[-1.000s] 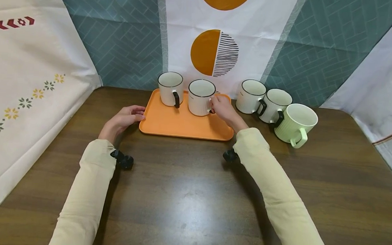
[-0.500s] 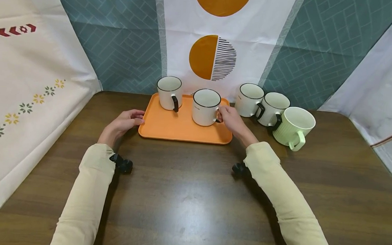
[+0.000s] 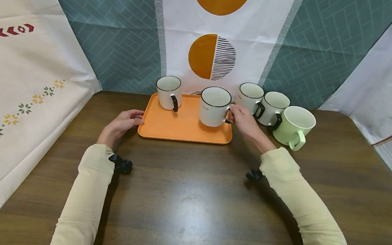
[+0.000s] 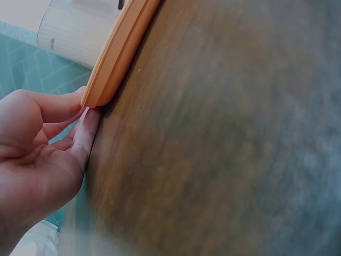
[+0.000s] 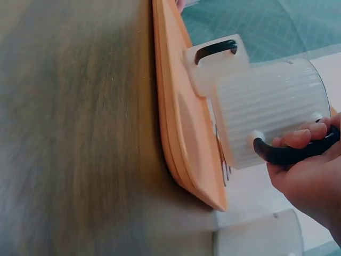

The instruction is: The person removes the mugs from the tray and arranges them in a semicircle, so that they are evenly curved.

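Note:
My right hand [image 3: 244, 119] grips the black handle of a white ribbed mug [image 3: 213, 108] with a black rim. The mug is upright over the right part of an orange tray [image 3: 169, 130]; in the right wrist view its base looks slightly apart from the tray, with a shadow below. At the tray's left end, my left hand [image 4: 42, 144] pinches the rim between thumb and fingers. A second white mug [image 3: 168, 93] stands at the tray's back left corner, its black handle turned toward the front.
Right of the tray, two more white mugs, a rear one [image 3: 248, 97] and a nearer one [image 3: 272, 108], stand close beside a pale green mug [image 3: 292, 127]. All rest on a brown wooden table [image 3: 185, 196]. A patterned cloth [image 3: 120, 41] hangs behind.
The gripped mug has moved right and a little toward the front over the tray, carried by my right hand. My left hand, the tray and the other mugs keep their places.

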Available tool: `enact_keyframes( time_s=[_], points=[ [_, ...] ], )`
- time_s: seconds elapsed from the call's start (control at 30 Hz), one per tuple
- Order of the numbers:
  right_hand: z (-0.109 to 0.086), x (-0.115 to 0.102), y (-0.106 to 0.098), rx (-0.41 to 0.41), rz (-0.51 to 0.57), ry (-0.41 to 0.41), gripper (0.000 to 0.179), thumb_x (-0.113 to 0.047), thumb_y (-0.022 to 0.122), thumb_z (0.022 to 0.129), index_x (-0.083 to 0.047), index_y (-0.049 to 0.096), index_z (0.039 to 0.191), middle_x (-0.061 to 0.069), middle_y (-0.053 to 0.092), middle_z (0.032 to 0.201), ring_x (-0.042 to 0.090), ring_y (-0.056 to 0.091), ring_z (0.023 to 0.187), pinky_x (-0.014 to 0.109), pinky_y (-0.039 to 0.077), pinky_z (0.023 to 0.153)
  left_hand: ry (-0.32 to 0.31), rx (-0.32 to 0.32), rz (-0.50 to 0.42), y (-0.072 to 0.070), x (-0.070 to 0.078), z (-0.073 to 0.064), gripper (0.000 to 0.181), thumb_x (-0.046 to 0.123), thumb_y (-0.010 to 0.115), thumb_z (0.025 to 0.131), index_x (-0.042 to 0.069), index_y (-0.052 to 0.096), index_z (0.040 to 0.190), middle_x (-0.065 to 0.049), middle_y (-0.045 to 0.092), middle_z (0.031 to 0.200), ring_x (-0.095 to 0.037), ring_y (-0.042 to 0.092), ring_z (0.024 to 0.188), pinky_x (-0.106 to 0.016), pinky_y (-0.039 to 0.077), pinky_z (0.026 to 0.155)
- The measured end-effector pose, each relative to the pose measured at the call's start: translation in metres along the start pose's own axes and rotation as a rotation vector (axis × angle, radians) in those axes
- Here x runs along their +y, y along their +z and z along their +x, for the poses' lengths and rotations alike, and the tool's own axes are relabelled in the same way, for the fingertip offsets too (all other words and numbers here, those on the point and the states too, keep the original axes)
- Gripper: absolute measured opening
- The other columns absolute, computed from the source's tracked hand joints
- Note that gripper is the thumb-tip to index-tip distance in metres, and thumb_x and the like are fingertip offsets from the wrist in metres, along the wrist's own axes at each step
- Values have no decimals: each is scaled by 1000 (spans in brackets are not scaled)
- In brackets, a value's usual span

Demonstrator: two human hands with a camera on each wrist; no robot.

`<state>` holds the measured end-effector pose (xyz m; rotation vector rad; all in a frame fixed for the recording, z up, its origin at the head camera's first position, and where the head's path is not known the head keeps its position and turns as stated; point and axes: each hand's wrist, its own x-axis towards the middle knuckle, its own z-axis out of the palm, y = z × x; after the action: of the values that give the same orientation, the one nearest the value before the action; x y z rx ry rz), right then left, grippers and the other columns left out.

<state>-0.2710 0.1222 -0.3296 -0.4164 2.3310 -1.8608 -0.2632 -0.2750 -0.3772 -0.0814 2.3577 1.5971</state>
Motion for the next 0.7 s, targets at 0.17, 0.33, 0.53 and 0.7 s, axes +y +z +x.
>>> enact_keyframes(
  time_s=[0.17, 0.33, 0.53, 0.7],
  points=[
    [-20, -2, -15, 21, 27, -32, 35, -17, 35, 106, 5, 41, 80, 10, 38, 76, 17, 40, 74, 31, 34, 72, 0, -5, 0, 0, 1, -1, 54, 3, 50, 99, -8, 26, 147, -27, 37, 141, -33, 39, 126, -43, 29, 110],
    [-44, 1, -30, 35, 44, -41, 31, -12, 34, 104, 3, 41, 78, 7, 39, 74, 14, 41, 72, 26, 35, 68, 4, -7, 0, 0, 0, -1, 53, 2, 49, 99, -8, 27, 146, -27, 37, 141, -31, 40, 124, -43, 30, 109],
    [-74, 8, -49, 30, 77, -44, 32, -13, 33, 105, 1, 43, 78, 4, 40, 74, 14, 42, 73, 26, 36, 68, 7, -7, -3, -1, -1, 0, 53, 1, 49, 99, -9, 27, 146, -27, 37, 141, -32, 39, 125, -43, 29, 110],
    [-95, 17, -67, 21, 131, -58, 33, -13, 34, 105, 2, 43, 77, 4, 40, 74, 15, 41, 72, 26, 35, 67, 9, -7, 2, -1, -1, 1, 52, 1, 49, 99, -9, 27, 146, -27, 37, 140, -32, 39, 126, -43, 30, 109]
  ],
)
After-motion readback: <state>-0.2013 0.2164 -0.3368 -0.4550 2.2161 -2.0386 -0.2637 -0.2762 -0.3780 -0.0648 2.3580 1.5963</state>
